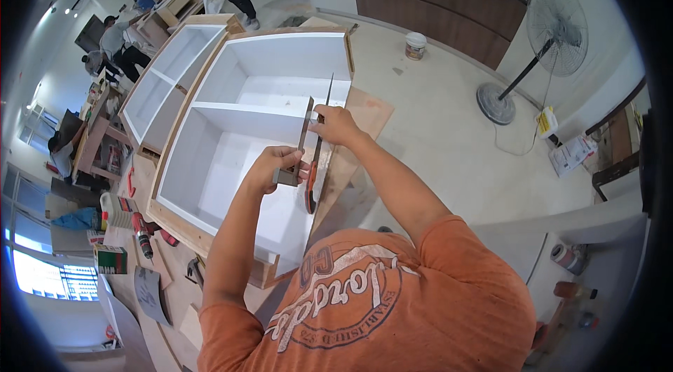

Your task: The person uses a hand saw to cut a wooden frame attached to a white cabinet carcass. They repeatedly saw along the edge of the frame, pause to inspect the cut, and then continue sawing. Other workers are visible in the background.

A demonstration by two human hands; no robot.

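Note:
My left hand [270,167] is closed round the lower end of a thin grey-brown strip [306,127] with an L-shaped end. With bent fingers, my right hand [336,125] pinches the strip near its upper end. A handsaw [311,190] with an orange and black handle lies just right of the strip, its narrow blade pointing away from me and passing by my right fingers. Whether those fingers also touch the blade cannot be told. Beneath both hands is a wooden cabinet box [235,107] with a white interior and a divider.
A second white-lined cabinet [165,64] adjoins on the left. A cordless drill [144,235], a white jug [118,209] and a hammer [195,270] lie on the bench. Right stand a pedestal fan [554,29] and a bucket [415,46]. Several people work at the back left.

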